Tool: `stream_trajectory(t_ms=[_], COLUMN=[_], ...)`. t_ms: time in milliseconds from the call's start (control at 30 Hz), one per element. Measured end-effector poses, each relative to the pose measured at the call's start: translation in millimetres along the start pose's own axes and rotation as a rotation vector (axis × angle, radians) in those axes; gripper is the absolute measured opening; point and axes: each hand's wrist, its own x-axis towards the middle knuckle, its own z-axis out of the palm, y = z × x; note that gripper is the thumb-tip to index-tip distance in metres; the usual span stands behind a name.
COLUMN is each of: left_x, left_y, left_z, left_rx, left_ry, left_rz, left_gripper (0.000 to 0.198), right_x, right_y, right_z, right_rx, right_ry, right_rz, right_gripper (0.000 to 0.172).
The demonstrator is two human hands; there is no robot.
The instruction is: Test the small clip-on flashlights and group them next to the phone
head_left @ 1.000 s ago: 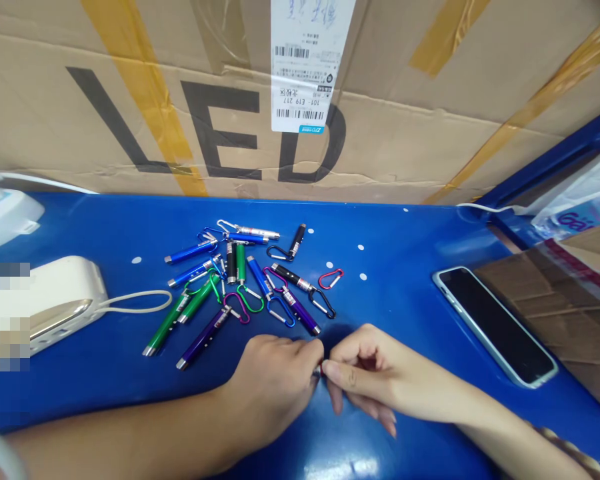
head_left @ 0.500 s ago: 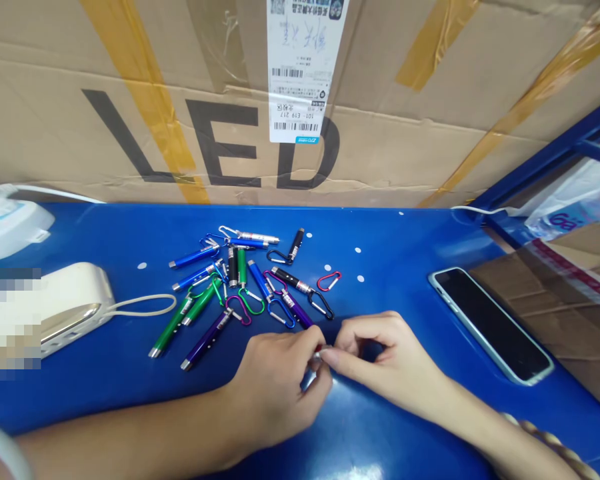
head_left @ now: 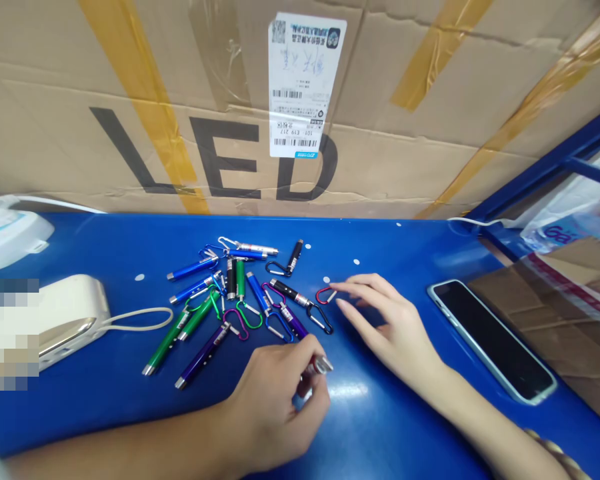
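My left hand (head_left: pixel 283 407) is closed around a small red laser pointer; its silver end (head_left: pixel 323 364) sticks out between thumb and forefinger, and the rest of it is hidden. With fingers stretched out and apart, my right hand (head_left: pixel 387 320) reaches over the table to a loose red carabiner (head_left: pixel 324 295). The forefinger tip is at the carabiner's right end; whether it touches cannot be made out. Left of it lie several laser pointers with carabiners: a black one (head_left: pixel 290 292), a purple one (head_left: pixel 294 319), a green one (head_left: pixel 167 343) and a dark purple one (head_left: pixel 203 357).
A phone (head_left: pixel 493 340) lies on the blue table (head_left: pixel 380 427) at the right, beside a brown cardboard piece (head_left: pixel 545 300). At the left are a white power bank (head_left: pixel 83 313) with a cord loop and a white device (head_left: pixel 10 233). A large cardboard box (head_left: pixel 380 173) stands behind.
My right hand has left the left hand and moved up and away to the red carabiner, its fingers opening. My left hand still grips the laser pointer, whose silver end now shows.
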Motion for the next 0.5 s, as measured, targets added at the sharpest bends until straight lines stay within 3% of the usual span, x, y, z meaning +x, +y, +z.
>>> stream_trajectory(t_ms=[67, 167, 367, 500], left_x=[-1, -2, 5, 10], left_y=[0, -1, -3, -6], left_z=[0.5, 1.4, 0.3, 1.6], left_rx=[-0.038, -0.079, -0.232, -0.268], left_ry=[-0.022, -0.05, -0.018, 0.064], left_rz=[0.02, 0.008, -0.213, -0.295], left_gripper=[0.019, 0.02, 0.018, 0.018], right_x=[2, 4, 7, 7], right_y=[12, 22, 23, 20], right_z=[3, 5, -2, -5], right_rx=[-0.15, -0.256, -0.126, -0.048], right_ry=[-0.092, -0.175, -0.143, -0.218], right_rz=[-0.082, -0.113, -0.097, 0.008], right_gripper=[0.032, 0.031, 0.014, 0.009])
